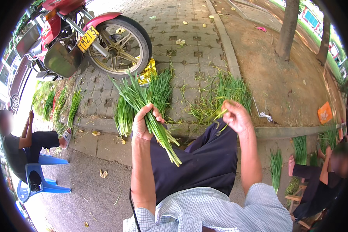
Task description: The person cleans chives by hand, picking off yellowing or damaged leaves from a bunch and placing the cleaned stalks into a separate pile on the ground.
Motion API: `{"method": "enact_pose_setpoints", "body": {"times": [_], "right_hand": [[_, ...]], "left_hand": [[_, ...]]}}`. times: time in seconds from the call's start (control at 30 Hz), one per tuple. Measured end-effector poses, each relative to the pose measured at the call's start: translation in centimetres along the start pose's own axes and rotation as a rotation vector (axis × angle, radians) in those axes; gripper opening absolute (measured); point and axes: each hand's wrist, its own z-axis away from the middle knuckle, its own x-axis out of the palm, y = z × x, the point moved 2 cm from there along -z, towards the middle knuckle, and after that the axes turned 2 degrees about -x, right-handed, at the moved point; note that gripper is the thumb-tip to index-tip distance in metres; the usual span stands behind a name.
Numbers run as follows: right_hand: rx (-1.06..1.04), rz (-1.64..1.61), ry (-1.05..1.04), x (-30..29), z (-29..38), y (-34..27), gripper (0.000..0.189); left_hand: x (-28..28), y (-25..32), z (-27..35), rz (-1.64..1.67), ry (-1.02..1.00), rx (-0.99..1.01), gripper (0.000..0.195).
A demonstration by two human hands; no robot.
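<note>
My left hand (145, 123) is closed around a bunch of long green Chinese chives (159, 132), its pale cut ends pointing down over my lap. My right hand (236, 116) is raised beside it, a few limp, yellowish chive leaves (221, 114) pinched between thumb and fingers. Beyond the left hand, two neat piles of chives lie on the pavement, one at left (124, 116) and one farther up (161, 90). Past the right hand spreads a loose, tangled heap of chive scraps (232, 90).
A red motorcycle (104, 43) stands at upper left, a gold foil packet (148, 72) by its wheel. A kerb (264, 132) crosses before me. One person (13, 150) sits on a blue plastic chair (34, 177) at left; another (322, 182) sits at right. Tree trunks (288, 29) rise at upper right.
</note>
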Motion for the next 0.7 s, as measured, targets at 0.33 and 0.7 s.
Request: {"method": "enact_pose_setpoints", "body": {"times": [0.33, 0.7], "right_hand": [[-0.264, 1.246, 0.497, -6.7, -9.2, -1.0, 0.026], [-0.469, 1.374, 0.072, 3.1, -5.0, 3.8, 0.030]], "left_hand": [[1.7, -0.2, 0.1, -0.066, 0.075, -0.066, 0.019], [2.3, -1.7, -0.9, -0.197, 0.271, -0.039, 0.018]]}}
